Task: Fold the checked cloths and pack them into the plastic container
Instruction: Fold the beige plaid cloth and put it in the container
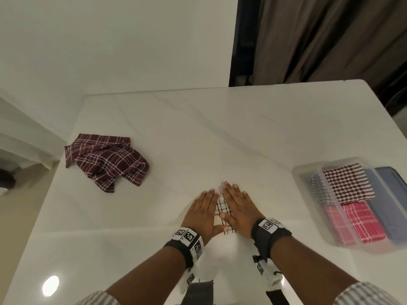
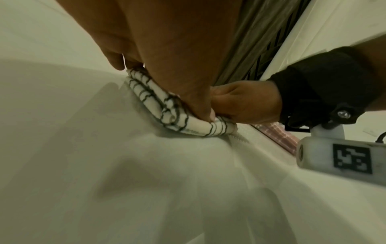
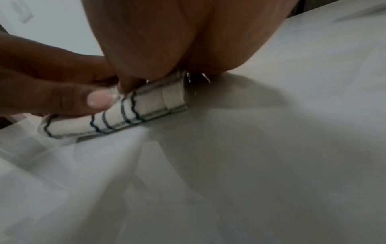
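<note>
A small folded white cloth with black checks [image 1: 222, 209] lies on the white table near the front. My left hand [image 1: 203, 213] and right hand [image 1: 236, 205] both press flat on it with straight fingers, side by side, covering most of it. The left wrist view shows the white checked cloth [image 2: 158, 105] squashed under my palm. In the right wrist view the folded cloth [image 3: 129, 112] has the left thumb on its edge. A crumpled maroon checked cloth [image 1: 105, 161] lies at the left. The clear plastic container [image 1: 308, 179] at the right holds folded cloths.
Inside the container lie a maroon-and-white checked cloth [image 1: 348, 183] and a red checked cloth [image 1: 361, 223]. A blue lid [image 1: 392, 190] sits under or beside it at the table's right edge. A dark curtain [image 1: 330, 40] hangs beyond the table.
</note>
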Demonstrator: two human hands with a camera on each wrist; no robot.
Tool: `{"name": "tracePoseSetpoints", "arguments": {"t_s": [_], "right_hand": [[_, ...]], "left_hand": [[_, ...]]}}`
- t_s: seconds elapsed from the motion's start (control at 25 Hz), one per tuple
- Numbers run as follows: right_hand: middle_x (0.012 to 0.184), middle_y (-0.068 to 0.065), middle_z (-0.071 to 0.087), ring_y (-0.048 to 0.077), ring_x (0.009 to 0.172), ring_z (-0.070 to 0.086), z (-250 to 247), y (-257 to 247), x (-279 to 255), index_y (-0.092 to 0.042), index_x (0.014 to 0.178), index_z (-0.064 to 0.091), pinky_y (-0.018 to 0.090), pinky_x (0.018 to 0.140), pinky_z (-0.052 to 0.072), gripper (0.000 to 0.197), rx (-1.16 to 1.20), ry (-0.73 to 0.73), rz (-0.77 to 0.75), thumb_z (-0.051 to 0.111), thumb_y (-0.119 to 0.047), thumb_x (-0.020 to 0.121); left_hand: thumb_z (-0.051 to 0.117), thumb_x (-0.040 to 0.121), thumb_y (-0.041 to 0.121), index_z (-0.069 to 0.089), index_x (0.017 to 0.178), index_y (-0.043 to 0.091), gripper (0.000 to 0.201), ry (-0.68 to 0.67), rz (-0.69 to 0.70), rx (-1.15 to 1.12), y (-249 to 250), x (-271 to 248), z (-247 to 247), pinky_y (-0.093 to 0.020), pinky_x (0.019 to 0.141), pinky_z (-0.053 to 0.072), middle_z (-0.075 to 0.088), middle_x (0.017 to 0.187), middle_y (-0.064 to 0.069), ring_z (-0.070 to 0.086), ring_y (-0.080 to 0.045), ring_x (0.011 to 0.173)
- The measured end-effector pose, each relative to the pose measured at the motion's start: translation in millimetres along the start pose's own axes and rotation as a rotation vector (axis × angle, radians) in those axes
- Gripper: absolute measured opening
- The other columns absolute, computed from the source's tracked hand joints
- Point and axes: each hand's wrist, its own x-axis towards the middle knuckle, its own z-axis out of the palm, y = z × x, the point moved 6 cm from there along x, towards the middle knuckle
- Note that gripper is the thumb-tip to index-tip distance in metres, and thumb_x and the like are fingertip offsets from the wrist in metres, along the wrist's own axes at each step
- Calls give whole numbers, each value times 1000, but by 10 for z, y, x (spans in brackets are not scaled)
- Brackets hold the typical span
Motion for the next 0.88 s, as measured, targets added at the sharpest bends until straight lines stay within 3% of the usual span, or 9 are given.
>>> {"name": "tracePoseSetpoints", "arguments": {"t_s": [0.08, 0.16, 0.24, 0.32, 0.44, 0.6, 0.68, 0.76, 0.88], "right_hand": [[157, -8, -31, 11, 147, -21, -30, 61, -156, -24, 150, -25, 37, 122, -3, 89, 101, 29, -19, 40, -53, 97], [159, -5, -27, 10, 147, -17, 44, 123, -398, -22, 150, -25, 36, 122, -1, 95, 175, 38, -1, 46, -52, 94], [158, -6, -26, 10, 147, -17, 177, 146, -680, -25, 151, -22, 36, 123, -1, 90, 188, 36, 28, 45, -51, 96], [159, -8, -20, 10, 148, -13, 261, 151, -951, -27, 153, -16, 31, 121, -3, 83, 215, 47, 48, 43, -47, 98], [163, -7, 4, 12, 150, 0, 325, 164, -1321, -27, 155, 1, 25, 118, 2, 76, 361, 90, 80, 47, -47, 98], [143, -17, 39, 5, 134, 37, 267, 243, -1750, -29, 151, 27, 20, 111, 26, 72, 660, 168, 204, 54, -55, 90], [132, -18, 56, 2, 121, 51, 185, 304, -1913, -34, 139, 45, 24, 108, 38, 59, 729, 213, 223, 61, -55, 87], [109, -16, 67, 5, 100, 61, 78, 392, -2032, -36, 116, 62, 28, 94, 49, 43, 705, 260, 241, 63, -61, 81], [97, -10, 66, 6, 88, 60, -96, 512, -2188, -30, 99, 68, 18, 75, 48, 47, 657, 338, 287, 61, -69, 74]], "left_hand": [[50, 88, 66, 11, 155, 16, 93, 69, -50, 11, 150, -71, -108, -37, 120, 18, 18, 160, -4, 18, -25, 147], [62, 79, 67, 18, 151, 21, 96, 54, -192, -63, 240, -168, -53, -42, 110, 32, 31, 149, -2, 33, -24, 137], [71, 67, 71, 24, 147, 23, 104, -6, -385, -219, 283, -307, 90, -46, 104, 37, 38, 142, 0, 41, -22, 131], [70, 69, 70, 37, 138, 24, 90, -18, -467, -308, 363, -428, 192, -44, 103, 38, 50, 135, 3, 48, -22, 127], [59, 79, 69, 52, 125, 29, 62, 36, -416, -279, 544, -621, 179, -40, 99, 39, 61, 124, 6, 53, -20, 119], [56, 69, 75, 57, 112, 26, 65, 107, -200, -354, 851, -780, 72, -35, 99, 38, 51, 114, 3, 44, -19, 112], [60, 64, 71, 56, 111, 25, 66, 135, -116, -431, 987, -831, -17, -30, 98, 37, 51, 116, 4, 45, -17, 110], [71, 69, 58, 52, 106, 25, 54, 129, -82, -542, 1093, -831, -113, -31, 88, 49, 62, 106, 5, 59, -14, 98], [76, 77, 44, 53, 106, 27, 41, 154, -45, -577, 1203, -701, -297, -29, 80, 55, 69, 97, 9, 65, -9, 88]]}}
